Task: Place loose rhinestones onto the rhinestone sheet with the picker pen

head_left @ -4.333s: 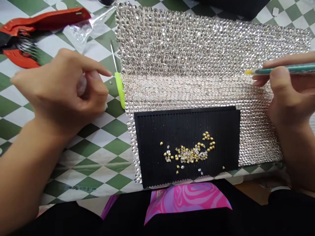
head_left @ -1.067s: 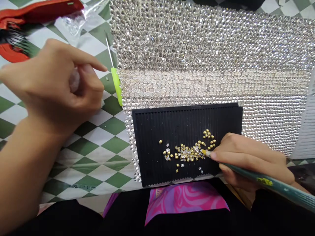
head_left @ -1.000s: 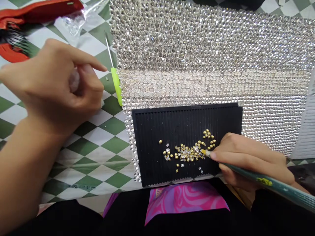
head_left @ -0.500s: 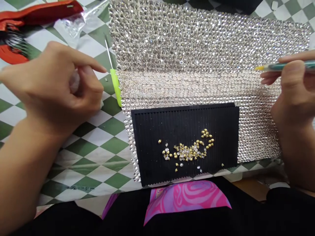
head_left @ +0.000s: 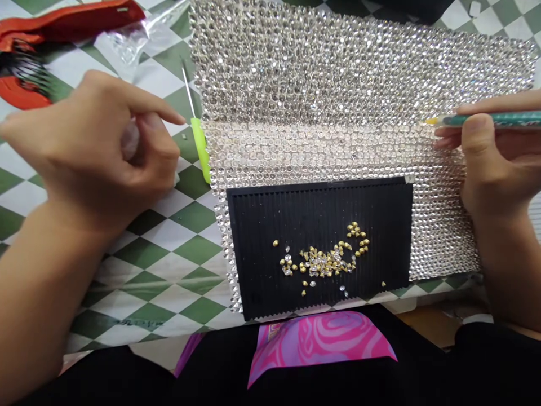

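Observation:
My right hand grips a green pen-like tool with a yellow tip, pointing left over the sheet of silvery rhinestones. The tip is close to the border between the sparkling upper area and the paler band of settings; whether it touches I cannot tell. At the left, my left hand is curled closed above the checked cloth, with something pale among its fingers that I cannot make out. A black ribbed tray lies on the sheet's near part. Loose gold-backed rhinestones are scattered on it.
Beside the sheet's left edge lies an awl with a lime-green handle. Red-handled pliers and a clear plastic bag are at the upper left. A black object sits behind the sheet. The checked tablecloth ends near my lap.
My right hand has moved a little to the left along the sheet with the green pen-like tool. My left hand stays nearly where it was.

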Available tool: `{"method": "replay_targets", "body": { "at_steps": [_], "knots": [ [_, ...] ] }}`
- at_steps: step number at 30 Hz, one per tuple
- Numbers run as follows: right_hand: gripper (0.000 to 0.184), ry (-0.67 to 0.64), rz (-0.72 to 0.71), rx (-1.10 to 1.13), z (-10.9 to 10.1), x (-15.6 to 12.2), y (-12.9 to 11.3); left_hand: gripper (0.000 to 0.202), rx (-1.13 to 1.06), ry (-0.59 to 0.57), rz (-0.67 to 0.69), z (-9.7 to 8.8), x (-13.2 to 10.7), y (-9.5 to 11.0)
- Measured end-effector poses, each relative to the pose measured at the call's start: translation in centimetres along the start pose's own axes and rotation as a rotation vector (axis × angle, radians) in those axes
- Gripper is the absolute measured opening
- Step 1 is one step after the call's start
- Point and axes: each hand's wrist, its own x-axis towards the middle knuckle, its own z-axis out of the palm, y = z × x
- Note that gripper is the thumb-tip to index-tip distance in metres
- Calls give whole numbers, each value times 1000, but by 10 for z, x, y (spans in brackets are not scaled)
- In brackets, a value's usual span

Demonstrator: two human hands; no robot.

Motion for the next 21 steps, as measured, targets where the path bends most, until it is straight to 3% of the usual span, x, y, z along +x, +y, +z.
{"method": "replay_targets", "body": {
  "at_steps": [8,21],
  "knots": [
    [10,17,-50,64,1,1,6,56,-3,7,6,3,1,-2],
    [13,48,2,-22,0,2,1,54,-48,26,2,6,3,-8]
  ]
}}
